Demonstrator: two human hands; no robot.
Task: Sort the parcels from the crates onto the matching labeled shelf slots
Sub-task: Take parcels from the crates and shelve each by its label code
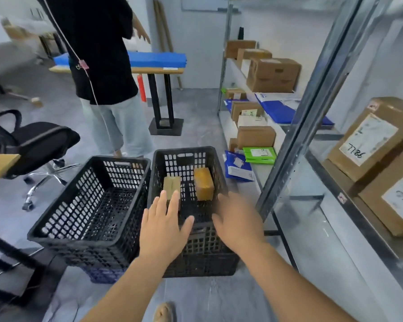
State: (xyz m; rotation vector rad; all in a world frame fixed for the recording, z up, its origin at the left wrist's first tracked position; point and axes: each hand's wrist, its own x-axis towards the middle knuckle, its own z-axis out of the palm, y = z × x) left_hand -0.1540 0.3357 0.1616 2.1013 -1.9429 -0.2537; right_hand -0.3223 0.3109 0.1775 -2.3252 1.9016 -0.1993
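Reaching into the right-hand black plastic lattice crate (215,159), your left hand (163,226) and right hand (236,223) hover empty, fingers spread, above two small brown taped cardboard parcels (203,183). Next, grasp one and read its label.

— What do you have in front of you?

— Two black crates on the floor; I see my left hand (161,225) and right hand (236,220) spread flat above the right crate (215,180); a pale parcel (172,185) and an orange-brown parcel (204,183) lie inside it, apart.

— And the left crate (63,219)?

— Just beside it, touching; the shelving (286,163) with boxes stands to my right; a person (102,66) stands beyond.
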